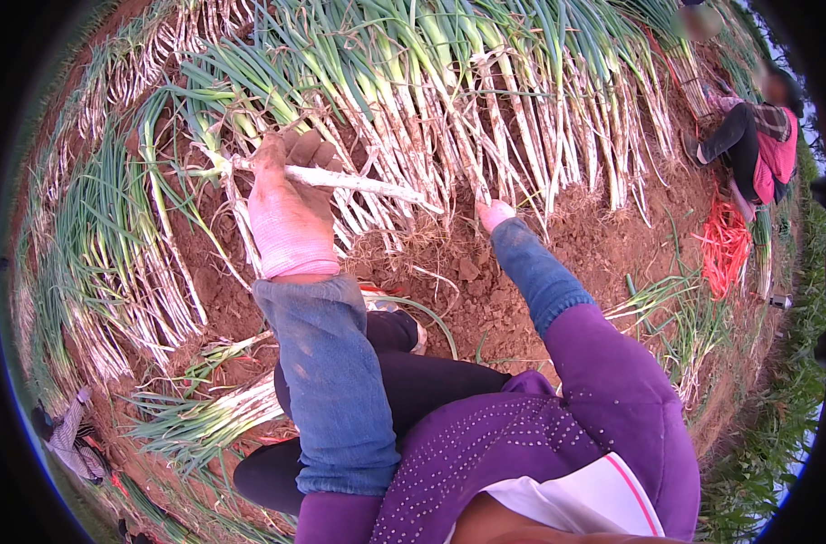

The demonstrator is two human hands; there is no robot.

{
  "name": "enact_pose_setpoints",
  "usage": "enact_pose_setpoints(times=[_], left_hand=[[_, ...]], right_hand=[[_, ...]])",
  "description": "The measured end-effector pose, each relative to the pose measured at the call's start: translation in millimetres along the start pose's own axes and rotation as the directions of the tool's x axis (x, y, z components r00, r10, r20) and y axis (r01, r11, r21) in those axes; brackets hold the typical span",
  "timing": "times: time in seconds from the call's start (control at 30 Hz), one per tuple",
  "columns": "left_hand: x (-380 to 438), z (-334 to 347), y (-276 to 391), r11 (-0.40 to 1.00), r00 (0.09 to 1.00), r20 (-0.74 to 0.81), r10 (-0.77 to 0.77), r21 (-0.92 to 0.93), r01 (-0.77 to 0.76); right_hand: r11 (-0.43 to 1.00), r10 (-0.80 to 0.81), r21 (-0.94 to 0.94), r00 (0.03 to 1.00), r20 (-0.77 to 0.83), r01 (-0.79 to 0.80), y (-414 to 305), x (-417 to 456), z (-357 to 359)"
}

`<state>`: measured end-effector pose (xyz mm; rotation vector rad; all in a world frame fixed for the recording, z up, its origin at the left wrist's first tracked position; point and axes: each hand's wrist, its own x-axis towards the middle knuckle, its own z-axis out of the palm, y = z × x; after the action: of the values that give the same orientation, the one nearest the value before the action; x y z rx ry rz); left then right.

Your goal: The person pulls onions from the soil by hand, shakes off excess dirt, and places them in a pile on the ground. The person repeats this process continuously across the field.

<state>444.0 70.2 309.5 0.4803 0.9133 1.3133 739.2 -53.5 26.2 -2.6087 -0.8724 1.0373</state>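
My left hand, in a soil-stained pink glove, is closed around a long green onion. Its white shank points right, and its leafy end is bent to the left of my fist. Farther right, my right hand grips the root end of another long green onion at the front of the row. My wrist hides most of those fingers. Beyond both hands, a dense row of long green onions lies with leaves away from me and soil-covered white shanks towards me.
A bundle of green onions lies beside my leg at left. More onions spread across the soil farther left. Red plastic strips lie near a seated person at right. Another person is at lower left.
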Motion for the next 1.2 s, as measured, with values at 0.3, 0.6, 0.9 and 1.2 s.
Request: enact_pose_setpoints(times=[0.3, 0.6, 0.9, 1.2], left_hand=[[0, -8, 11, 0.998, 0.998, -0.05, 0.037, 0.051, -0.034], [2, 0, -6, 0.998, 1.0, 0.002, 0.005, 0.065, -0.005], [3, -27, 10, 1.0, 1.0, -0.011, -0.003, 0.029, 0.004], [4, -16, 3, 0.998, 0.998, -0.006, -0.058, 0.016, 0.058]], right_hand=[[0.982, -0.135, 0.125, 0.987, -0.082, 0.144, 11, 28, 29], [0.348, -0.373, 0.745, 0.813, -0.447, 0.569, -47, -75, -159], [0.825, -0.249, 0.529, 0.968, 0.021, 0.201, -12, -19, 70], [0.92, -0.34, 0.252, 0.931, 0.135, 0.3, -45, -16, 47]])
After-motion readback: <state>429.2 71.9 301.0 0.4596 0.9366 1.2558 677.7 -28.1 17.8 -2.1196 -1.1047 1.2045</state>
